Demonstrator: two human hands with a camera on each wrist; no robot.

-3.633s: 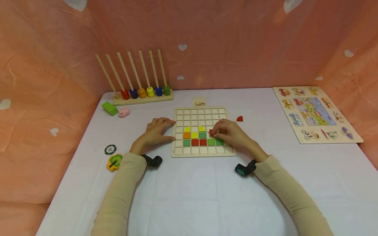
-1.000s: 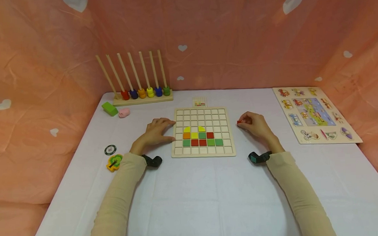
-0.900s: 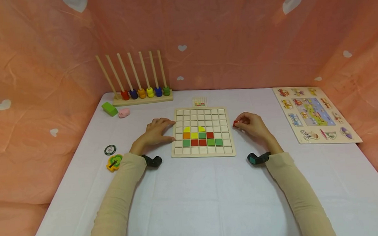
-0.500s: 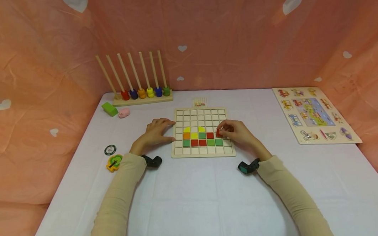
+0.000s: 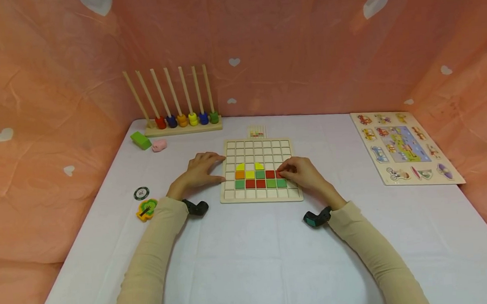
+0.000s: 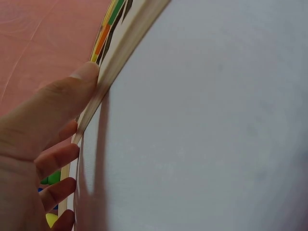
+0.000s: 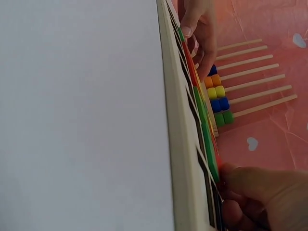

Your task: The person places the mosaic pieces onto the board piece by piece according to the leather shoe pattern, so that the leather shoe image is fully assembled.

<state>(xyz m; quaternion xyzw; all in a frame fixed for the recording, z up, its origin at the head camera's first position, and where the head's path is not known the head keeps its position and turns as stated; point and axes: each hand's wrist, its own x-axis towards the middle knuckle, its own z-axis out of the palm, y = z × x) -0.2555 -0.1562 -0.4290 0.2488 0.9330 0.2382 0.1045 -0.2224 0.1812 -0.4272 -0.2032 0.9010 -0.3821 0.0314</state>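
A wooden grid board (image 5: 262, 199) lies on the table, with several red, green, yellow and orange tiles set in its cells. My right hand (image 5: 306, 172) is over the board's right side, thumb and fingertips pinching a red tile (image 5: 278, 173) at a cell right of a red square tile (image 5: 270, 174). Much of the pinched tile is hidden by the fingers. In the right wrist view, the thumb (image 7: 245, 180) is low against the tile row. My left hand (image 5: 199, 170) rests at the board's left edge, thumb and fingertips touching the rim, fingers relaxed.
A small pattern card (image 5: 256, 131) lies behind the board. At the back left are a peg rack (image 5: 184, 130) with coloured beads, a green block (image 5: 141, 141) and a pink toy (image 5: 159, 145). A round chip (image 5: 141, 193) and tree piece (image 5: 147, 210) lie left. A picture puzzle (image 5: 406, 148) lies right.
The right hand set a red square tile in the board, picked up the red piece lying right of the board and carried it left to a cell. The left hand stayed still.
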